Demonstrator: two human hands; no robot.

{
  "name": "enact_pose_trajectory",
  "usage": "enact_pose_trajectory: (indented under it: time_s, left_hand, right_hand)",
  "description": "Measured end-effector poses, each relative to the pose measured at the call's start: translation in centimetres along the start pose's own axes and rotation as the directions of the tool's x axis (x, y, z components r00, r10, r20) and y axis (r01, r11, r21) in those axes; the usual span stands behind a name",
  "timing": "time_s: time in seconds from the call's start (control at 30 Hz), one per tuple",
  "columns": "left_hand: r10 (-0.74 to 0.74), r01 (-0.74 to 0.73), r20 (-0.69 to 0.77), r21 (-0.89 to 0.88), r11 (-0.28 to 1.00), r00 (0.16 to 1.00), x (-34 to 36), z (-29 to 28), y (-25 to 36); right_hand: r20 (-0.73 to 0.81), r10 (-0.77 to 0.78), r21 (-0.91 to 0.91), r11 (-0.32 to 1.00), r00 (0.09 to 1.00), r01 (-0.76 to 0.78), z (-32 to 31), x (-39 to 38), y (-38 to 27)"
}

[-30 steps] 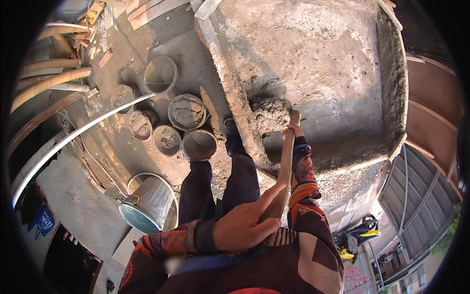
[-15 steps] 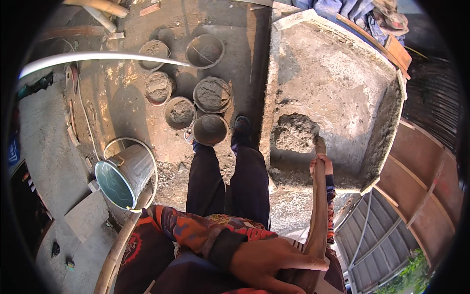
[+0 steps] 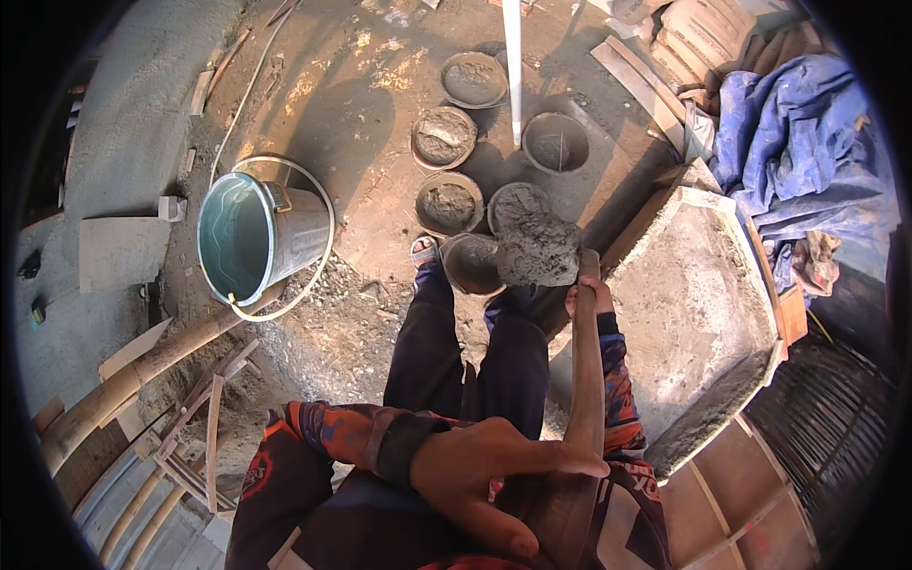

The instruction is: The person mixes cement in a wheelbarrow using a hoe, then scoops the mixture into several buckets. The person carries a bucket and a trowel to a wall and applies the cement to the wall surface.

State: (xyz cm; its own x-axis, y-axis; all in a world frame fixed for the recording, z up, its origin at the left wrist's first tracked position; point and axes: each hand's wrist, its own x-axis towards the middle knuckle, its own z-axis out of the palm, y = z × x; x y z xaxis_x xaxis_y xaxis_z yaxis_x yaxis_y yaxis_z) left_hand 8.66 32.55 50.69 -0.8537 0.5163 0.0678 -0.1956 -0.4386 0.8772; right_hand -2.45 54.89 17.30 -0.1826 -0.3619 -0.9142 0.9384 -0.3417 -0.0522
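Note:
A long-handled shovel (image 3: 583,380) slants up from my chest, its blade bearing a heap of wet grey mortar (image 3: 540,249). My right hand (image 3: 591,296) is wrapped round the shaft just below the blade. Close to my body, my left hand (image 3: 475,475), with a dark wristband, grips the handle's upper end; some of its fingers are hidden. The heap hangs over a mortar-filled bucket (image 3: 513,195) and partly covers it. Beside it, near my feet, stands a bucket (image 3: 467,264) with a dark inside. Further mortar-filled buckets stand beyond, including one bucket (image 3: 448,204) to the left.
At my right lies a mixing trough (image 3: 698,285) with mortar-crusted walls. A large pail (image 3: 233,237) with liquid leans at the left, by a bamboo pole (image 3: 142,380). A white pole (image 3: 513,66) crosses above the buckets. Blue tarp (image 3: 798,123) and sacks (image 3: 703,38) lie far right.
The loaded shovel has left the trough and swung left over the buckets, both hands moving with it. My view has turned, so the trough now sits farther right.

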Motion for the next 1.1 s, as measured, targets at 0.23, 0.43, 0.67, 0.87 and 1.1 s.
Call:
enact_pose_trajectory:
  time_s: [0.23, 0.43, 0.67, 0.87, 1.1]
  left_hand:
    - [-0.498, 0.47, -0.107, -0.208, 0.858, 0.861, -15.3, -9.8, 0.6]
    - [-0.916, 0.929, -0.239, -0.109, 0.354, 0.322, -35.7, -14.4, -8.3]
    - [-0.56, 0.971, -0.828, -0.128, 0.2, 0.007, -56.1, -20.3, -37.9]
    - [-0.628, 0.953, -0.777, -0.156, 0.26, 0.044, -58.0, -16.0, -39.9]
    - [-0.662, 0.96, -0.749, -0.193, 0.202, -0.011, -58.1, -15.0, -31.9]
  right_hand:
    - [-0.101, -0.293, -0.412, 0.882, 0.951, 0.228, 8.6, 17.9, 6.5]
    - [-0.144, -0.515, -0.678, 0.674, 0.845, 0.295, 16.4, 26.9, 25.4]
    - [-0.113, -0.777, -0.839, 0.409, 0.62, 0.36, 14.5, 41.0, 35.2]
    - [-0.082, -0.708, -0.704, 0.54, 0.702, 0.462, 17.3, 32.9, 36.4]
    - [-0.195, -0.669, -0.611, 0.655, 0.717, 0.445, 19.0, 31.0, 37.4]
